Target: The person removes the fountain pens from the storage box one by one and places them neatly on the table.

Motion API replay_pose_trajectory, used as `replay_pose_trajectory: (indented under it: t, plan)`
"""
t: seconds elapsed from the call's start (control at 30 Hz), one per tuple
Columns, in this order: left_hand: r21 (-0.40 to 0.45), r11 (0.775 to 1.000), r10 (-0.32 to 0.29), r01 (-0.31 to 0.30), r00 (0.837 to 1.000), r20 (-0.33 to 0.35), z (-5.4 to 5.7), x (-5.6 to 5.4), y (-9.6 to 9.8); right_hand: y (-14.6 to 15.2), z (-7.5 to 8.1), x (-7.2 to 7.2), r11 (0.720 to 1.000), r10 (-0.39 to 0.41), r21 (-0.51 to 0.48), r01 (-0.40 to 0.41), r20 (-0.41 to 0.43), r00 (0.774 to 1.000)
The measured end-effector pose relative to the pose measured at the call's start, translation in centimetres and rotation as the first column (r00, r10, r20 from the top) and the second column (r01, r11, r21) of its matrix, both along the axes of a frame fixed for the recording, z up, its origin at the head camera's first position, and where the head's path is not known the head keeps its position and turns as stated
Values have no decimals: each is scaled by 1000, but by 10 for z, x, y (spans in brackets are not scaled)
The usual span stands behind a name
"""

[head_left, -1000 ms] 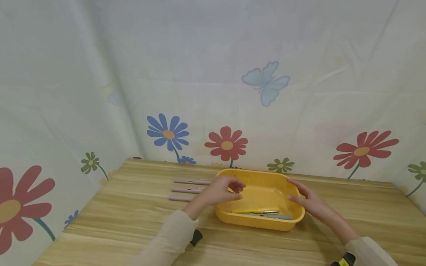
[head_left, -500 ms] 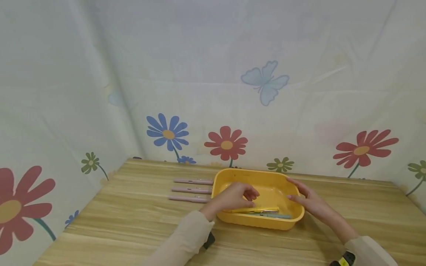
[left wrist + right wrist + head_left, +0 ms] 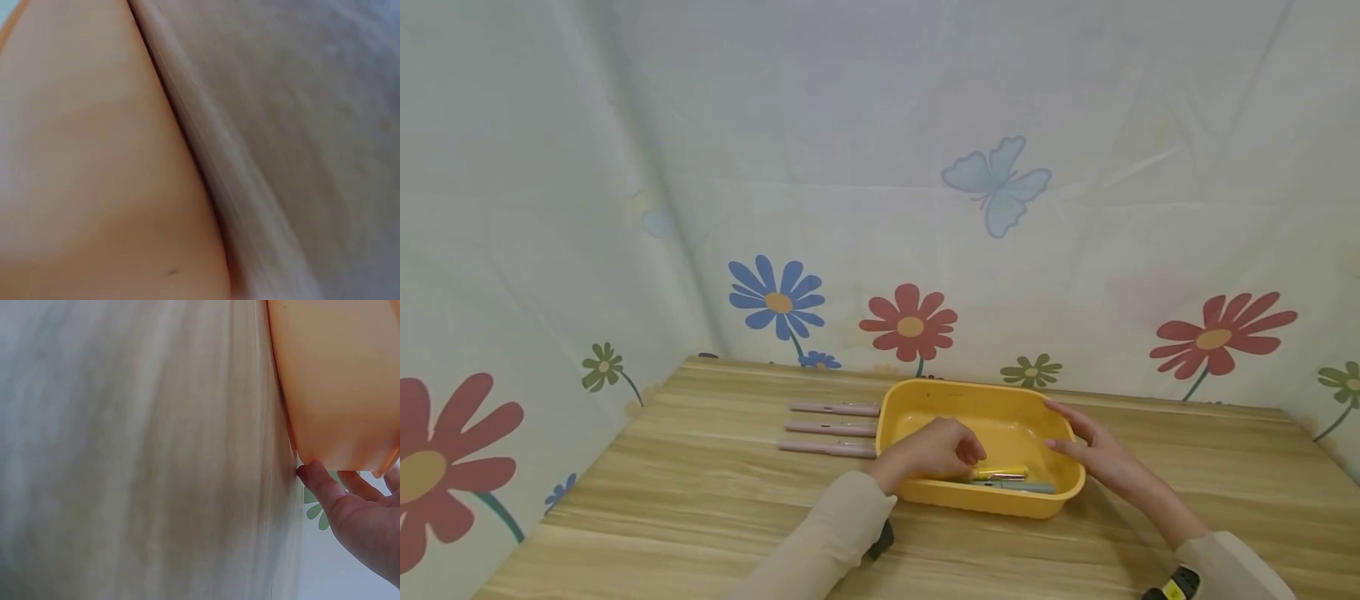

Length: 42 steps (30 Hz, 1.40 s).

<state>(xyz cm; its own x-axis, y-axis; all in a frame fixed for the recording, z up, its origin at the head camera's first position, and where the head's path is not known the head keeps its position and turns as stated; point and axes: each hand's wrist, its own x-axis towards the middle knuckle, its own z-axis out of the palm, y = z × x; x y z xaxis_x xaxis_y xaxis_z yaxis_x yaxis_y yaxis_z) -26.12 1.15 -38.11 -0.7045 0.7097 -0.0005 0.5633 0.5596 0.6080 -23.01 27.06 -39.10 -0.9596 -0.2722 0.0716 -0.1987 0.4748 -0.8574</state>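
Note:
A yellow plastic tray [image 3: 992, 500] stands on the table. My left hand [image 3: 936, 450] reaches over its left side, fingers curled down to a yellow pen [image 3: 1006, 472] and pinching it near its left end. The fingertips are partly hidden behind the hand. Beside that pen, a grey-green pen [image 3: 1022, 487] lies along the tray's near wall. At the tray's right end, my right hand [image 3: 1101, 454] grips the rim, thumb and fingers spread along it. The right wrist view shows its fingers [image 3: 325, 487] against the tray's outer wall [image 3: 340, 394].
Left of the tray, three pale pink pens lie in parallel: a far one [image 3: 835, 408], a middle one [image 3: 831, 428] and a near one [image 3: 827, 448]. Behind the wooden table [image 3: 662, 500] hangs a flower-printed curtain [image 3: 850, 167]. The tray's wall [image 3: 106, 144] fills much of the left wrist view.
My left hand has moved right and down into the tray, from above its left side to the yellow pen. My right hand has stayed at the rim.

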Motion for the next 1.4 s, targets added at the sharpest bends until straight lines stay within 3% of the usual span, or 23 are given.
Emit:
replay_pose_trajectory:
  t: [0.33,0.87,1.1,1.4]
  plan:
    - [-51,999,7,-7,1000,9,-2,-1,2,0,0,0,1000,11,-11,-10,9,1000]
    - [-117,993,7,-9,1000,-16,3,3,0,1,-4,-1,1000,2,-20,-1,26,1000]
    - [-196,981,-20,1,995,-96,1,3,-2,-1,-3,-1,1000,4,-4,-4,9,1000]
    - [-235,972,-26,-5,992,-127,3,4,-1,0,-2,0,1000,8,-2,-8,-9,1000]
